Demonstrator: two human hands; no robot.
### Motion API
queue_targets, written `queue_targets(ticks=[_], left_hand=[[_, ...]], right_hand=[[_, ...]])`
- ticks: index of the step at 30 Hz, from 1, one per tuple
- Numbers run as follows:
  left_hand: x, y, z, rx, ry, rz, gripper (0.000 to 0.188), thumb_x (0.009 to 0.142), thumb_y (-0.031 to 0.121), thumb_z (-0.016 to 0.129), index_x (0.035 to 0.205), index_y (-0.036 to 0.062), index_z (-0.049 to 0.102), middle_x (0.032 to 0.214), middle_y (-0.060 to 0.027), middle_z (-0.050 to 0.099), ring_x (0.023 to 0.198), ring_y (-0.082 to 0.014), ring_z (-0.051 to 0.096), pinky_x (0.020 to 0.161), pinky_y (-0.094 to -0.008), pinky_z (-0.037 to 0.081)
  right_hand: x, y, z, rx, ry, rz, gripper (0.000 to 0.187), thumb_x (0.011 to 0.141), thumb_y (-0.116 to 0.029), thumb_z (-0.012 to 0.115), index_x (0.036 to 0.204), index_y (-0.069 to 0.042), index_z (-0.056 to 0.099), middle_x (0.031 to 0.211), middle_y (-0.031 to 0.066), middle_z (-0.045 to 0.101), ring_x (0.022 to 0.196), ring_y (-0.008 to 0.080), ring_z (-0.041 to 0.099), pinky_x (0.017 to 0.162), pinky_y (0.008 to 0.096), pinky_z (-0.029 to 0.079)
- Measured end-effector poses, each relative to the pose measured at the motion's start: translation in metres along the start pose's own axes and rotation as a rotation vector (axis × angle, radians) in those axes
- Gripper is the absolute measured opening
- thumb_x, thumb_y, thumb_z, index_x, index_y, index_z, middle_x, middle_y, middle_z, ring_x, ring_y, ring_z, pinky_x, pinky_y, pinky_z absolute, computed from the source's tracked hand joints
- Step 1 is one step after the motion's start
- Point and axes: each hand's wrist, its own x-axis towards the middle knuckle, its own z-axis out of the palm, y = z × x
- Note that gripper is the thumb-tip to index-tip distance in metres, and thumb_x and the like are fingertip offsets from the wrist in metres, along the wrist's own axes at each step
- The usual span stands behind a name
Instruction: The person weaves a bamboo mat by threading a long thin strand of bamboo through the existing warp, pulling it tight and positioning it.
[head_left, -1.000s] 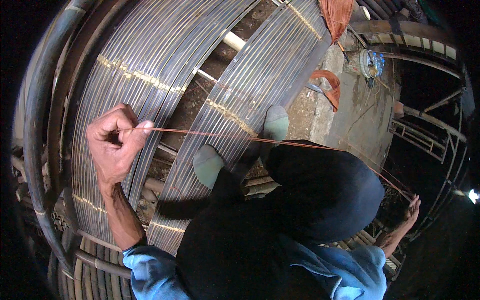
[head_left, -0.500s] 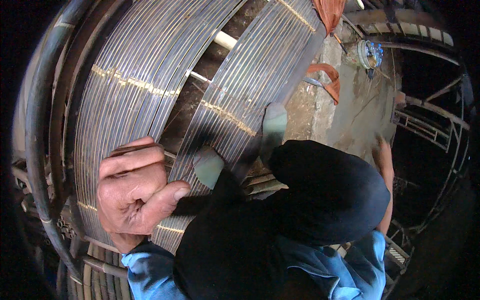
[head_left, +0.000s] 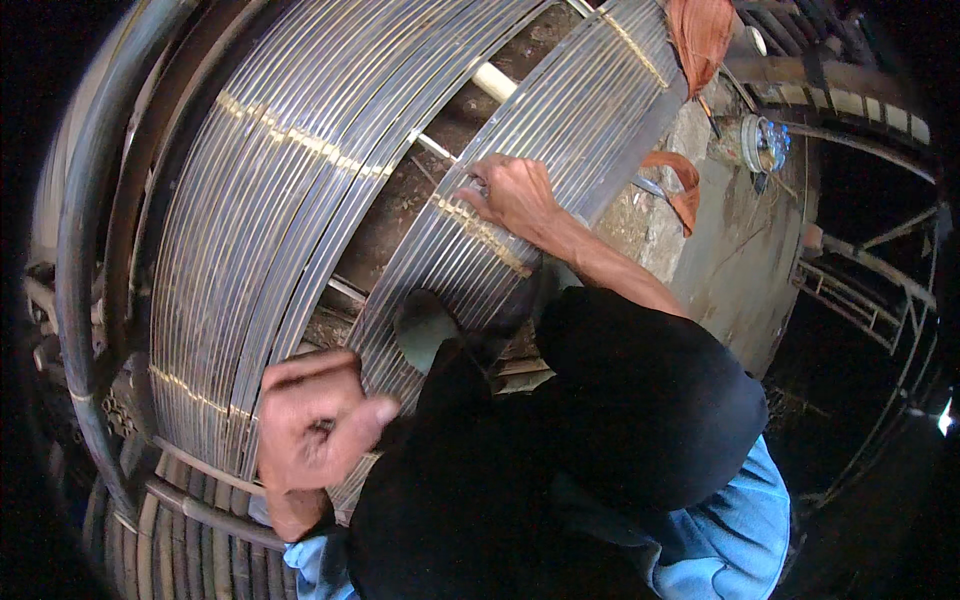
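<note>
My right hand (head_left: 515, 195) reaches over the narrower slatted panel (head_left: 575, 120), long thin grey strips crossed by pale yellow bands. Its fingers are curled in at the panel's left edge, just above one yellow band (head_left: 485, 232). Whatever they grip is hidden. Closer to me, my left hand (head_left: 315, 420) is closed, with the thumb along the curled fingers. Anything inside it does not show. It is above the lower end of the slats, beside the gap between this panel and the wider slatted panel (head_left: 270, 190) on the left.
Thick dark poles (head_left: 85, 200) curve along the left side. A pale pipe (head_left: 493, 80) crosses the gap between the panels. My foot (head_left: 425, 330) is on the near panel. To the right are orange-brown cloth (head_left: 697, 40), a strap (head_left: 688, 195) and a bucket (head_left: 745, 145) with blue-topped bottles.
My right hand has swung from beside my right knee onto the narrower panel. My left hand has moved down and slightly right, still closed. The view has shifted a little.
</note>
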Motion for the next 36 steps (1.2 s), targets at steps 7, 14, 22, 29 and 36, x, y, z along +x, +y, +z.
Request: queue_targets(ticks=[7, 14, 22, 29, 36], left_hand=[[-0.010, -0.046, 0.064, -0.510, 0.234, -0.477, 0.044, 0.098, 0.017, 0.062, 0.058, 0.0081, 0.047, 0.057, 0.0071, 0.041, 0.055, -0.0036, 0.033, 0.051, -0.0258, 0.026], [0.022, -0.050, 0.083, -0.574, -0.149, -0.609, 0.042, 0.100, 0.024, 0.061, 0.062, 0.0089, 0.050, 0.058, 0.0057, 0.041, 0.056, -0.0048, 0.035, 0.052, -0.0257, 0.028], [0.088, -0.045, 0.127, -0.544, -0.351, -0.262, 0.043, 0.101, 0.027, 0.060, 0.065, 0.0054, 0.052, 0.062, 0.0053, 0.038, 0.061, -0.0053, 0.034, 0.054, -0.0276, 0.031], [0.150, 0.011, 0.205, -0.899, -0.429, 0.195, 0.042, 0.102, 0.030, 0.054, 0.071, 0.0011, 0.051, 0.064, 0.0029, 0.040, 0.065, -0.0059, 0.038, 0.057, -0.0306, 0.035], [0.172, -0.010, 0.198, -0.426, 0.064, 0.734, 0.020, 0.096, 0.018, 0.063, 0.085, 0.0019, 0.067, 0.083, -0.0110, 0.065, 0.081, -0.0152, 0.063, 0.077, -0.0330, 0.049]], right_hand=[[-0.001, 0.003, 0.010, -0.048, 0.123, -0.054, 0.020, 0.086, -0.021, 0.066, 0.081, -0.002, 0.071, 0.076, 0.0156, 0.067, 0.062, 0.0324, 0.067, 0.054, 0.0440, 0.053], [0.009, 0.006, 0.025, -0.077, 0.047, 0.035, 0.025, 0.085, -0.021, 0.064, 0.083, 0.003, 0.062, 0.079, 0.0229, 0.066, 0.065, 0.0358, 0.067, 0.059, 0.0456, 0.054], [-0.061, 0.118, -0.046, -0.018, 0.098, 0.682, 0.033, 0.089, -0.030, 0.059, 0.095, 0.003, 0.062, 0.090, 0.0279, 0.067, 0.084, 0.0449, 0.066, 0.075, 0.0498, 0.052], [-0.072, 0.093, -0.045, 1.034, -0.116, 0.761, 0.052, 0.098, -0.049, 0.056, 0.105, 0.002, 0.066, 0.086, 0.0166, 0.073, 0.080, 0.0280, 0.071, 0.074, 0.0397, 0.056], [-0.064, 0.065, -0.067, 1.393, -0.426, 0.499, 0.035, 0.100, -0.028, 0.059, 0.120, 0.000, 0.065, 0.092, 0.0068, 0.069, 0.076, 0.0107, 0.064, 0.067, 0.0256, 0.050]])
